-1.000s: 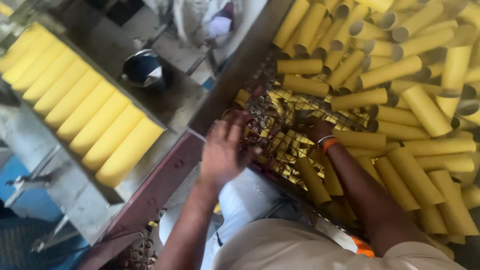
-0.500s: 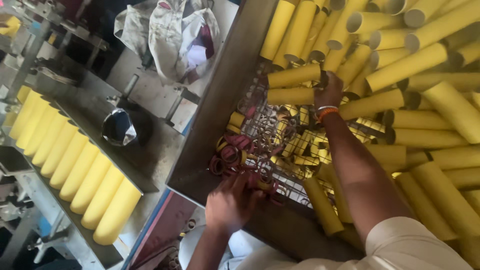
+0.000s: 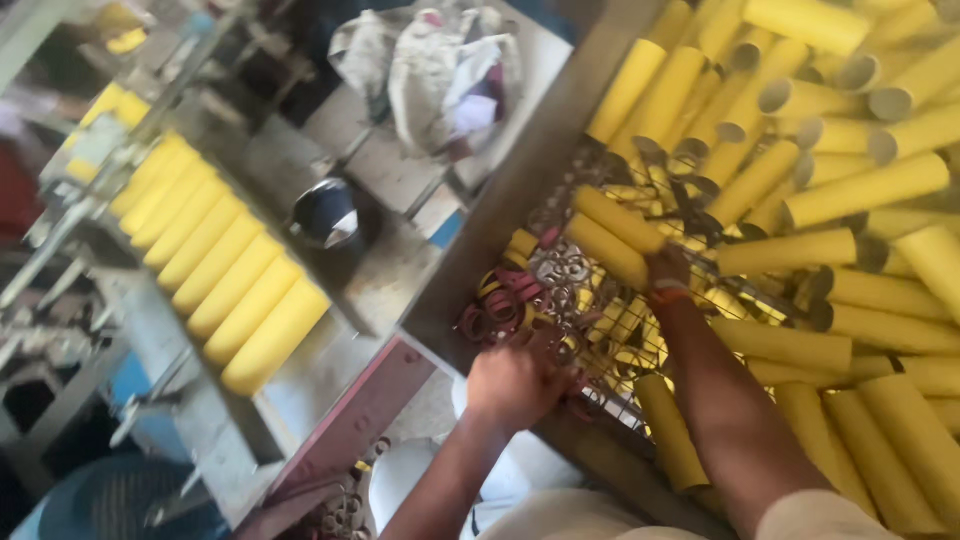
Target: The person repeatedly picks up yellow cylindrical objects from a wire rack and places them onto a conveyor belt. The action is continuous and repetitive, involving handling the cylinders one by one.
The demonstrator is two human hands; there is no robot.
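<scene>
My left hand [image 3: 512, 382] reaches into the near corner of a big metal bin [image 3: 520, 190], its fingers closed among red rubber rings [image 3: 495, 308] and small yellow pieces [image 3: 620, 325]. Whether it grips a ring is hidden by the fingers. My right hand [image 3: 668, 268], with an orange band on the wrist, rests further in on two long yellow tubes [image 3: 612, 235] and appears to grasp them. Many more yellow tubes [image 3: 850, 190] fill the bin to the right.
A row of several yellow tubes [image 3: 215, 265] lies side by side on a machine rack at the left. A dark round bowl [image 3: 328, 215] sits on the grey bench. A bundle of cloth [image 3: 440, 75] lies at the top.
My right hand moved down and left onto the two tubes near the bin's corner. My left hand shifted slightly right among the rings. The view swung left.
</scene>
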